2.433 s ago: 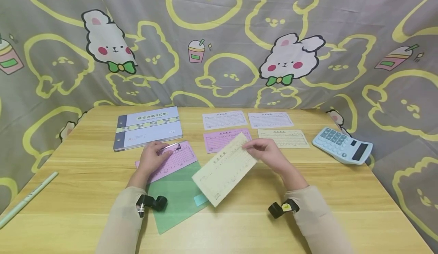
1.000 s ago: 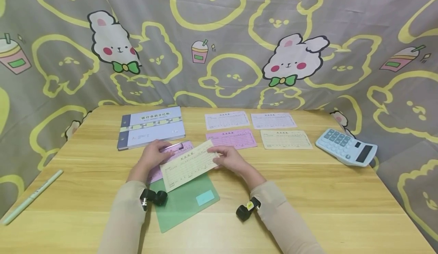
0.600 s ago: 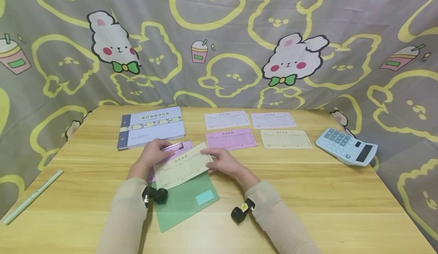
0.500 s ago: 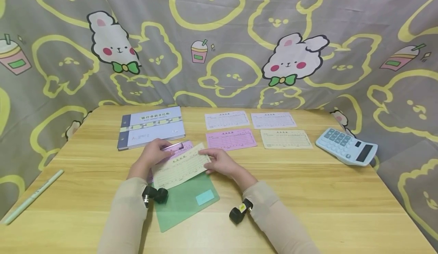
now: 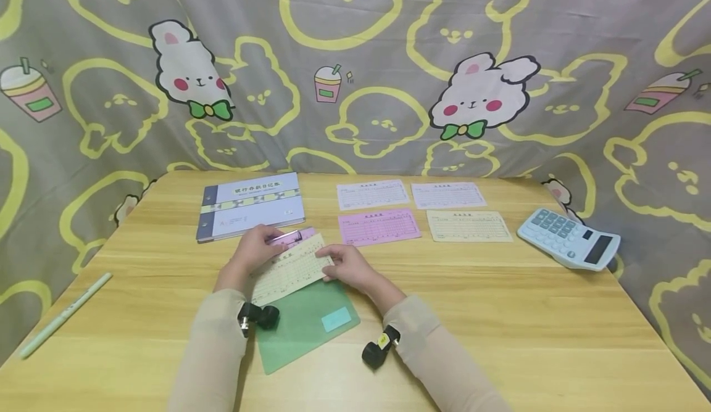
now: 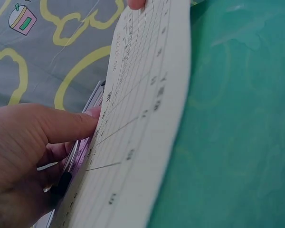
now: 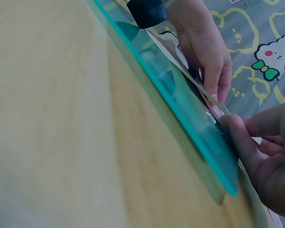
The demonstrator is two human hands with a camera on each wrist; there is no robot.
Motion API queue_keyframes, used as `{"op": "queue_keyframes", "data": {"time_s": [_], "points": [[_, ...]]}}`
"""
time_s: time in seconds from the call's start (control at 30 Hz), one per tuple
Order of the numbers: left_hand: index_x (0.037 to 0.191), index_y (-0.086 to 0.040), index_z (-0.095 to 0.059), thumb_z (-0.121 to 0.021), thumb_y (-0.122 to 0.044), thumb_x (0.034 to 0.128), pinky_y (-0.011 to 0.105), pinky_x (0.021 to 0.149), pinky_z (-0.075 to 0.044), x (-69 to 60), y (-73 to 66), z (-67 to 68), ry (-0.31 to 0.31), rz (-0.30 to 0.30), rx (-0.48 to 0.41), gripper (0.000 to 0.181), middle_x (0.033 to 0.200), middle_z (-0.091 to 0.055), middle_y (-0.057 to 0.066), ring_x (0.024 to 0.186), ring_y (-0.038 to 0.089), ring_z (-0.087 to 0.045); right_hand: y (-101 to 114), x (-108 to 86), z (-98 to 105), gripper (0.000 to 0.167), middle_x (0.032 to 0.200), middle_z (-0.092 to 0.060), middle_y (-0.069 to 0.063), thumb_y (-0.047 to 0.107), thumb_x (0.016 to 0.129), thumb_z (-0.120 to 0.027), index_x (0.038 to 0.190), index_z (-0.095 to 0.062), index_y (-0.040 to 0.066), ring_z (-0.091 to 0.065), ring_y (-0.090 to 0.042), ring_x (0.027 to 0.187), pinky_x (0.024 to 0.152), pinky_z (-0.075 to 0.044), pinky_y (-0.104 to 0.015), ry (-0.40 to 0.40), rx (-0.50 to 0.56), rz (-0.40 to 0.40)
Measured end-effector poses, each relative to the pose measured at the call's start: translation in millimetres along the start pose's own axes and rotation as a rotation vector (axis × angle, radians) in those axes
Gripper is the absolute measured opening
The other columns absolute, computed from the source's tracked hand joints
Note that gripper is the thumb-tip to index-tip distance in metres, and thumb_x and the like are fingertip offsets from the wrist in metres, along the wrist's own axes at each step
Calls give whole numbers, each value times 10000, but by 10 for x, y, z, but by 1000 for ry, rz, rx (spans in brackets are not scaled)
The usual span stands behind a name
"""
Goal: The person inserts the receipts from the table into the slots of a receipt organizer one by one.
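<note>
A green clipboard (image 5: 305,332) lies tilted on the table, its metal clip (image 5: 286,237) at the far end. My left hand (image 5: 253,251) grips that clip end; in the left wrist view its thumb (image 6: 71,126) lies at the edge of a pale yellow printed slip (image 6: 133,123). My right hand (image 5: 350,267) pinches the right end of this yellow slip (image 5: 291,270) between thumb and fingers. The slip lies slanted over a pink slip (image 5: 307,233), which shows only near the clip. How far the yellow slip reaches under the clip is hidden by my left hand.
A blue account book (image 5: 252,214) lies behind my left hand. Farther back are two white slips (image 5: 372,195), a pink slip (image 5: 379,227) and a yellow slip (image 5: 469,226). A light blue calculator (image 5: 566,239) stands right; a pale green pen (image 5: 65,316) lies left. A patterned curtain (image 5: 383,42) encloses the table.
My right hand has brought the yellow slip leftward and down over the pink slip, toward the clip. My left hand has stayed at the clip. The head view has shifted slightly.
</note>
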State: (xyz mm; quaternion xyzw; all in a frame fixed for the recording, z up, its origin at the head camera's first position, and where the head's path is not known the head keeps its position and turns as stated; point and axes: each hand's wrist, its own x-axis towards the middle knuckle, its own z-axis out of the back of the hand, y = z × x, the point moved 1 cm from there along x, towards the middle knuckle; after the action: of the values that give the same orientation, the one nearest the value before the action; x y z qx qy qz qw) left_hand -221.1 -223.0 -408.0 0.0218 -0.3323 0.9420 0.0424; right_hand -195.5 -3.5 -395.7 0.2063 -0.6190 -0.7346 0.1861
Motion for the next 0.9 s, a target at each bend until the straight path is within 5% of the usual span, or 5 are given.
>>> {"op": "queue_keyframes", "data": {"time_s": [0.3,0.6,0.9], "points": [[970,-8,-621,-649,-153,753,445,831,-344,-21,26,-7,-3,44,-67,263,959,-539,144,918,296,-475,26,-31,-17,336,595,-399,-37,-110,748,-545,1083,-519,-97,-536,-167,559,625,-496,-315,-33,-71,-21],[990,6,-611,-655,-157,749,457,859,-321,-47,52,-37,-45,13,-89,294,984,-540,167,947,320,-468,-234,114,9,319,676,-416,-73,-112,743,-561,1058,-542,-67,-592,-194,603,594,-503,-277,-13,32,-24],[1021,13,-599,-645,-157,766,445,883,-310,-57,66,-75,-66,29,-103,309,1025,-524,176,984,321,-455,-247,100,82,461,844,-602,-45,-30,686,-669,1125,-534,14,-531,-114,568,546,-453,-222,97,-135,4]]}}
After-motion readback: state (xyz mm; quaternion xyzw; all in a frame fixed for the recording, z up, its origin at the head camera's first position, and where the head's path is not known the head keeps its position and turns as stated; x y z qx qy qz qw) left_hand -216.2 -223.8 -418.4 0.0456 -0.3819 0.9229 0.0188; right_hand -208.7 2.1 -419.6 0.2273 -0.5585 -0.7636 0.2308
